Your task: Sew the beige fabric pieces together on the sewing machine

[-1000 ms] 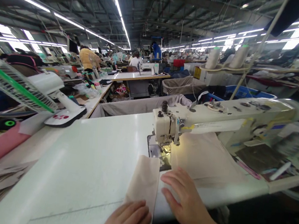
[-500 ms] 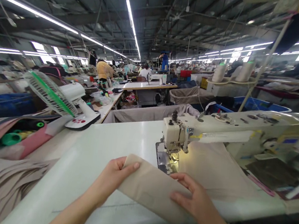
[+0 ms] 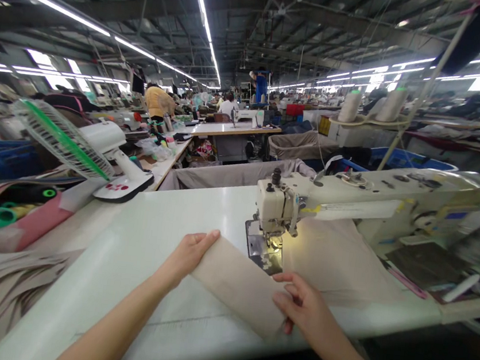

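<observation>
A beige fabric panel [image 3: 239, 284] is stretched between my hands at the front of the sewing machine [image 3: 275, 207]. My left hand [image 3: 190, 253] pinches its upper left corner, thumb on top. My right hand [image 3: 301, 305] grips the panel's right end, with the index finger extended near the needle plate [image 3: 261, 246] and the other fingers curled behind the cloth. The panel lies just in front of the needle, not under it. Another beige piece of cloth [image 3: 335, 260] lies flat on the table under the machine's arm.
A white fan with a green stripe [image 3: 65, 140] stands at the left rear. Stacked beige cut pieces [image 3: 5, 298] lie at the left. Pink-handled scissors or a similar tool [image 3: 408, 283] rest at the right. Thread cones [image 3: 350, 106] stand behind the machine; a fabric-lined bin [image 3: 236, 174] sits beyond the table.
My right hand's fingers have curled further around the panel's right end, whose lower edge has lifted. My left hand keeps its corner. The whole view has shifted slightly.
</observation>
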Demonstrator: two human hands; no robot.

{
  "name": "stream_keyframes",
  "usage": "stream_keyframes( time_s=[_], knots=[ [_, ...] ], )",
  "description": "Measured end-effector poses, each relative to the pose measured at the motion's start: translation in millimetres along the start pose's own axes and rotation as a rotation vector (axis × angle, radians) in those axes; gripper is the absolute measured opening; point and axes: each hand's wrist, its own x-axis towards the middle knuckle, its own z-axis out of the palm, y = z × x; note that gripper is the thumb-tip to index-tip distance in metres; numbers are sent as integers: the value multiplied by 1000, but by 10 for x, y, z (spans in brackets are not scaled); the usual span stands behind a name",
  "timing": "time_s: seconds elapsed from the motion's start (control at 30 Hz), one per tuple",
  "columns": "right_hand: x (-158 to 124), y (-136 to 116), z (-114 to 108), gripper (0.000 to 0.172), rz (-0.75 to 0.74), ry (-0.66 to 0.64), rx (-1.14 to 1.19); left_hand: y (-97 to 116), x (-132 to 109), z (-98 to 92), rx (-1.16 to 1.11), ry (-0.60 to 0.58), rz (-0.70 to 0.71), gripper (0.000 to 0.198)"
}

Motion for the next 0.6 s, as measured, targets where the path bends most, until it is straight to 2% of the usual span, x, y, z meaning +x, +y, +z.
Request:
stream_keyframes(
  time_s=[0.1,0.2,0.3,0.37,0.43,0.47,0.53,0.6],
  knots=[
    [11,-2,91,59,15,75,11,-1,368,55,269,17,159,71],
    [56,13,180,59,44,116,-47,64,712,135,623,-10,325,65],
    [117,44,221,55,15,183,-307,173,881,280,841,43,411,52],
    [132,76,208,55,-54,272,-582,200,826,431,875,112,440,35],
    [107,111,159,53,-167,361,-810,134,636,617,913,138,500,25],
    [80,124,121,48,-250,394,-880,61,506,713,970,119,569,30],
    [8,137,32,29,-470,413,-946,-140,234,887,1051,8,726,37],
    [-58,135,-55,21,-675,347,-966,-350,24,1002,1101,-13,818,49]
  ],
)
